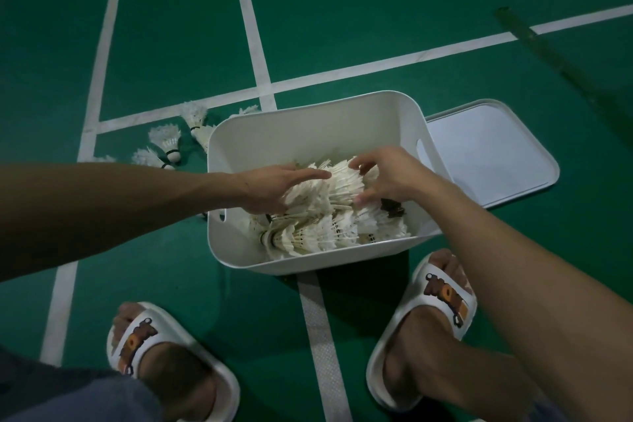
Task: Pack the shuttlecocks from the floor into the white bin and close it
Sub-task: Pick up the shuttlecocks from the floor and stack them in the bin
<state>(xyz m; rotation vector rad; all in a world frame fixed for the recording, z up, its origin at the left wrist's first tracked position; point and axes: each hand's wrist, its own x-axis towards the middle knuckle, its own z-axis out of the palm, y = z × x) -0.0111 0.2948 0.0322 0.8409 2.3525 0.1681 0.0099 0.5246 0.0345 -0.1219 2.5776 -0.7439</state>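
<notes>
The white bin [308, 134] stands open on the green court floor, with a heap of white feather shuttlecocks [318, 223] inside. Both hands reach into it. My left hand [277, 187] lies with straight fingers on the left side of a bundle of shuttlecocks [342, 181] held above the heap. My right hand [387, 176] grips the same bundle from the right, fingers curled over its top and thumb below. Several loose shuttlecocks [168, 144] lie on the floor left of the bin. The white lid [493, 151] lies flat on the floor to the bin's right.
My two feet in white slides [445, 298] stand just in front of the bin. White court lines [253, 44] cross the floor. A dark strip [534, 41] lies at the far right.
</notes>
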